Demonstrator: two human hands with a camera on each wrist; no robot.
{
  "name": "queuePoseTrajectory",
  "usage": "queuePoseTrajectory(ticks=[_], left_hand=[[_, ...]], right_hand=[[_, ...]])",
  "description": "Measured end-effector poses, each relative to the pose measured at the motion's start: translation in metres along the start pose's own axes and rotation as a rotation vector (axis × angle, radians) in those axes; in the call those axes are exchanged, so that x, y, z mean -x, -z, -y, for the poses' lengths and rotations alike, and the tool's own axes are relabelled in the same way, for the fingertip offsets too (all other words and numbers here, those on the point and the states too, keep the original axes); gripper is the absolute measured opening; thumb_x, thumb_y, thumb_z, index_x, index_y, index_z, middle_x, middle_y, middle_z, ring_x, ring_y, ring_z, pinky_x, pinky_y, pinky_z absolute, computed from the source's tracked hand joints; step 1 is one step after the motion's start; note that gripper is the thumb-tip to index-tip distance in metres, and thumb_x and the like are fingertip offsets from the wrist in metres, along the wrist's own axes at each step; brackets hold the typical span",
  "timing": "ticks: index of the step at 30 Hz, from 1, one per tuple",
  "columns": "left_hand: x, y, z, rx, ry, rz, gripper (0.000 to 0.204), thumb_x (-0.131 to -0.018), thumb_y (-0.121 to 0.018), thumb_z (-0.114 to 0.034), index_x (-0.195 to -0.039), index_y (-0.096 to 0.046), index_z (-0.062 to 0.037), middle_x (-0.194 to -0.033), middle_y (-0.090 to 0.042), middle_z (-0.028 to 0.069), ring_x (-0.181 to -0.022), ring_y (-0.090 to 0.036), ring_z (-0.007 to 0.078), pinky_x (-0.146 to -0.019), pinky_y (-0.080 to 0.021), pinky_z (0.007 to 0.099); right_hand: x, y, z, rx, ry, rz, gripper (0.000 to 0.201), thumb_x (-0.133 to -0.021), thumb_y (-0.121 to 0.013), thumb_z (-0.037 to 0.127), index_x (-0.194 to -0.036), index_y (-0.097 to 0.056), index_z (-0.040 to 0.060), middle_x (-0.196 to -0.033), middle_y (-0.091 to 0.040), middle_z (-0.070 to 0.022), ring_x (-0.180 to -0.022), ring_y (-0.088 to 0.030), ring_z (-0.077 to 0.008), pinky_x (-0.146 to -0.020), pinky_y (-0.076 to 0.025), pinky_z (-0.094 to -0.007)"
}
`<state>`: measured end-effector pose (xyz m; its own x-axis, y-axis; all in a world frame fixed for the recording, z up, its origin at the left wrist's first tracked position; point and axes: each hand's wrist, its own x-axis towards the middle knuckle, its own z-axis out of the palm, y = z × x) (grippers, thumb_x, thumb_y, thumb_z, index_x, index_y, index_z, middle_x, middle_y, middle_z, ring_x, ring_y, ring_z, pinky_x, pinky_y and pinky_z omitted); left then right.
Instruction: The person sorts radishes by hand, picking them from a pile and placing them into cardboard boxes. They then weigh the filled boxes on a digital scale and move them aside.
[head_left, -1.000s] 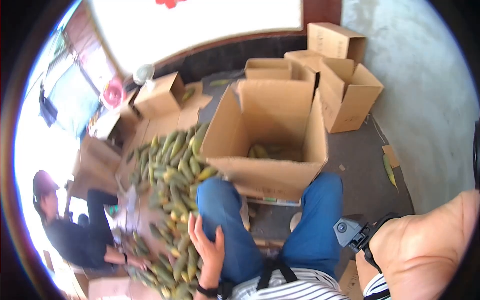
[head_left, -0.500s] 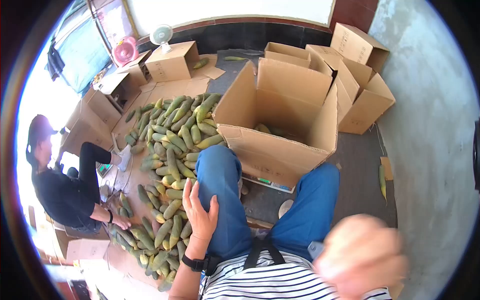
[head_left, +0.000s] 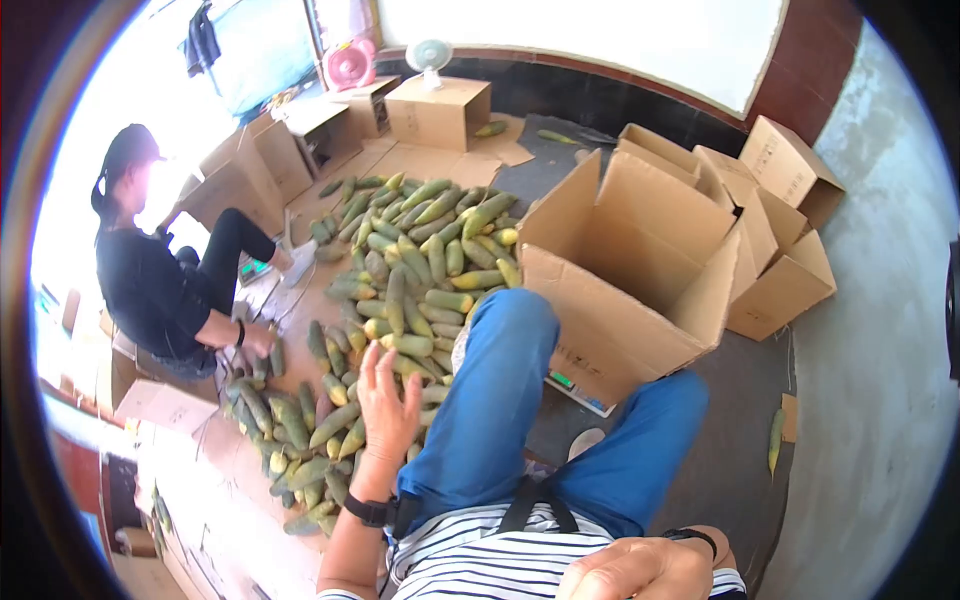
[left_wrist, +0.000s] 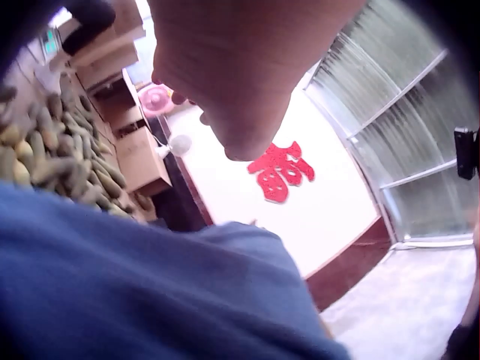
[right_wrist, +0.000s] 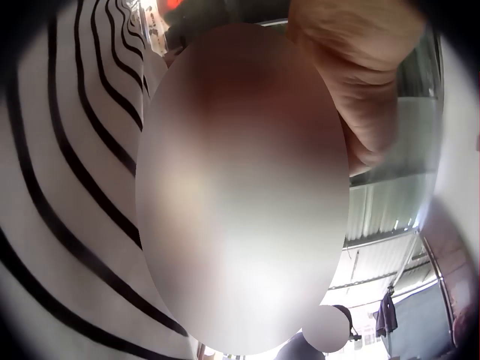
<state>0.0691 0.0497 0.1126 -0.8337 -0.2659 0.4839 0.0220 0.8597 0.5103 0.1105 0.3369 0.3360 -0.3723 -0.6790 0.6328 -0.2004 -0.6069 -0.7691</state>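
My left hand (head_left: 388, 405) hovers with loosely spread fingers beside my left knee, overlapping the pile of large green-yellow cucumbers (head_left: 395, 290) in the head view. Nothing shows between its fingers. The left wrist view has the hand's dark underside (left_wrist: 225, 67) above the blue trouser leg (left_wrist: 135, 270). Low at the bottom edge of the head view, my right hand (head_left: 625, 572) is bent in front of the striped shirt (head_left: 500, 555), its fingertips hidden. Ahead of my knees a tall open cardboard box (head_left: 610, 320) stands on a scale (head_left: 578, 392) with a green display.
Several cardboard boxes (head_left: 780, 265) stand against the right wall. A person in black (head_left: 165, 290) sits at the left, one hand at the cucumbers. Farther back, a white fan (head_left: 430, 58) tops a box (head_left: 435, 110). One cucumber (head_left: 776, 440) lies near the right wall.
My right hand has come down from the raised position at the right to the front of my shirt. The head view has turned left; my left hand now appears off the knee, over the pile.
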Motion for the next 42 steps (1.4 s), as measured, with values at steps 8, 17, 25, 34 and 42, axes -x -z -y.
queuePoseTrajectory(ticks=[8,17,25,34,42], left_hand=[[0.146,0.014,0.162,-0.421,0.48,0.488,0.046,-0.079,-0.07,-0.029,-0.112,-0.054,-0.0019,-0.127,-0.052,0.0221,-0.109,-0.057,0.0394,-0.085,-0.05,0.0505],[0.369,0.008,0.224,-0.292,1.05,0.795,0.05,-0.078,-0.065,-0.037,-0.111,-0.056,-0.0001,-0.106,-0.065,0.0248,-0.101,-0.063,0.0395,-0.084,-0.052,0.0481],[0.402,0.024,0.242,-0.307,1.369,0.415,0.042,-0.076,-0.065,-0.026,-0.109,-0.059,-0.0001,-0.107,-0.064,0.0268,-0.103,-0.061,0.0418,-0.091,-0.048,0.0476],[0.409,0.06,0.339,-0.375,1.297,0.206,0.052,-0.074,-0.065,-0.016,-0.121,-0.052,0.0038,-0.114,-0.058,0.029,-0.11,-0.054,0.0439,-0.096,-0.044,0.0466],[0.408,0.06,0.396,-0.039,1.324,0.122,0.063,-0.075,-0.063,-0.012,-0.13,-0.045,0.0104,-0.125,-0.055,0.0304,-0.12,-0.052,0.0413,-0.103,-0.04,0.0407]], right_hand=[[-0.001,0.074,-0.106,0.398,-0.249,-0.577,0.039,-0.098,-0.057,0.03,-0.069,-0.052,0.0049,-0.064,-0.048,-0.0009,-0.057,-0.042,-0.0097,-0.051,-0.031,-0.0246],[-0.022,0.136,-0.207,1.344,-0.347,-0.142,0.018,-0.089,-0.063,0.021,-0.091,-0.061,0.0032,-0.095,-0.063,-0.0106,-0.09,-0.06,-0.027,-0.086,-0.045,-0.0385],[-0.037,0.129,-0.225,1.531,-0.32,0.057,0.015,-0.083,-0.059,0.011,-0.096,-0.064,0.0037,-0.101,-0.066,-0.0121,-0.099,-0.06,-0.0335,-0.098,-0.043,-0.0461],[-0.039,0.123,-0.226,1.592,-0.403,0.069,0.014,-0.084,-0.055,0.008,-0.093,-0.065,0.0019,-0.103,-0.066,-0.0127,-0.102,-0.06,-0.033,-0.097,-0.043,-0.0454],[-0.045,0.118,-0.228,1.599,-0.468,0.077,0.015,-0.083,-0.054,0.008,-0.091,-0.065,0.0013,-0.103,-0.066,-0.013,-0.102,-0.06,-0.033,-0.098,-0.042,-0.0444]])
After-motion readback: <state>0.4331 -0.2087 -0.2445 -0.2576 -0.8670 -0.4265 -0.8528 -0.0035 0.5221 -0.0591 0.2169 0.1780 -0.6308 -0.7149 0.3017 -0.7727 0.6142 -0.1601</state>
